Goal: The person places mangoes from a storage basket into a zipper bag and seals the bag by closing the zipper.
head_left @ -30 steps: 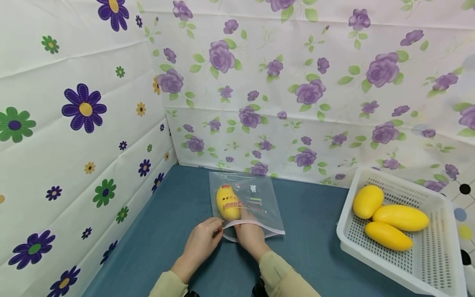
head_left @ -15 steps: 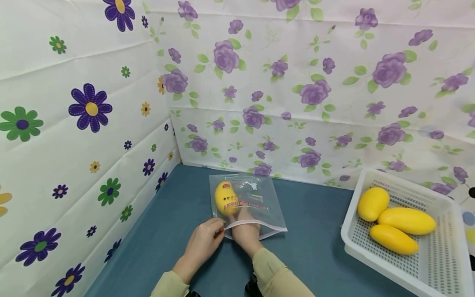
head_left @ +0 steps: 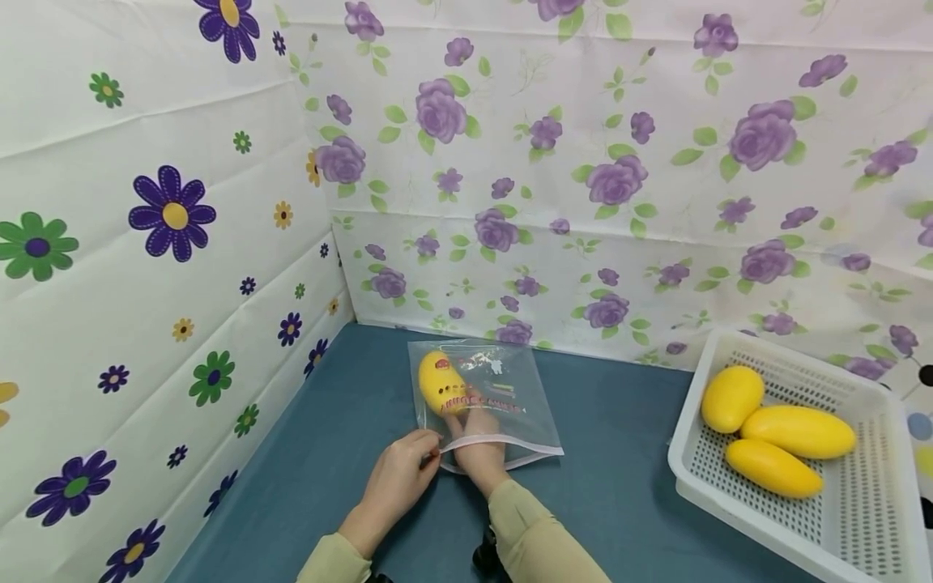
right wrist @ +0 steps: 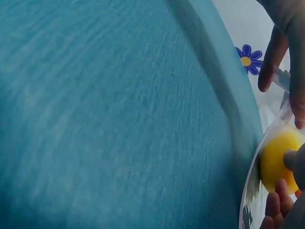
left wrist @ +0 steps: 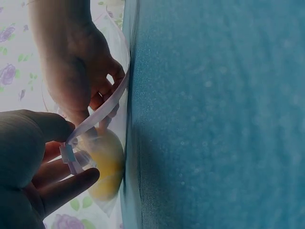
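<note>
A clear zip bag [head_left: 510, 401] lies flat on the blue table [head_left: 619, 494], close to the back wall. One yellow mango [head_left: 440, 382] sits inside it at the left. My left hand [head_left: 430, 455] pinches the near left corner of the bag's white zip edge [left wrist: 93, 121] between thumb and fingers [left wrist: 66, 183]. My right hand [head_left: 465, 414] reaches in through the mouth, its fingers curled against the near end of the mango [left wrist: 106, 160]. In the right wrist view, the thumb and fingertips [right wrist: 275, 202] lie on the mango [right wrist: 275, 162].
A white perforated basket [head_left: 845, 510] stands at the right with three yellow mangoes [head_left: 798, 431] in it. Flowered sheets wall in the table at the left and back. Blue table surface stretches between the bag and the basket.
The mango has slid a little deeper into the bag, toward the back wall, with my right hand following. My left hand has kept its pinch on the zip edge.
</note>
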The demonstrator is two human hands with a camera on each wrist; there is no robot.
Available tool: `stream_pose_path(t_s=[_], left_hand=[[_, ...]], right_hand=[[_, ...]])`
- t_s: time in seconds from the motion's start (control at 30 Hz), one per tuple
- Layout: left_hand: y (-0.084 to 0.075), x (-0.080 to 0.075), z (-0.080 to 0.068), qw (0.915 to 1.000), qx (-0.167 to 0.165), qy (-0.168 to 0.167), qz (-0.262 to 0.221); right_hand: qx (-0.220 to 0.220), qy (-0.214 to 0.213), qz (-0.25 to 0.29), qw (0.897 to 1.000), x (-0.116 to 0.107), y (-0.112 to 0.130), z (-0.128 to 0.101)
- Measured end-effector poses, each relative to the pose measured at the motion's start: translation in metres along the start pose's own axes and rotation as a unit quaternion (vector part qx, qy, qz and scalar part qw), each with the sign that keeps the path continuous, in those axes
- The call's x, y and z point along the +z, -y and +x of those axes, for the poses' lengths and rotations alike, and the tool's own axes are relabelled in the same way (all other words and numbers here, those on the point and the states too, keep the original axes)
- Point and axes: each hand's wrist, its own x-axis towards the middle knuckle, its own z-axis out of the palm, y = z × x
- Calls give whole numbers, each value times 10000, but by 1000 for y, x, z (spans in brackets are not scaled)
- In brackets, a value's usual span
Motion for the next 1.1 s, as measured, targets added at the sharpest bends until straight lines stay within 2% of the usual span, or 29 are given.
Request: stream_pose_path(t_s=[0.13,0.33,0.6,0.83,1.1], left_hand=[[1,0,-1,10000,12,32,-20],[1,0,0,9999,75,10,-133],[0,-1,1,10000,24,-46,-59],[-1,-3,2,9999,-56,-106,32],[-2,-2,3,9998,-159,-96,48]], right_hand=[[182,4,41,9998,2,1,3],[646,321,-142,9973,5,0,11],[549,391,-4,9977,4,-3,11],[47,293,7,9996,2,-2,6],[-4,425,-93,9991,4,-7,4]])
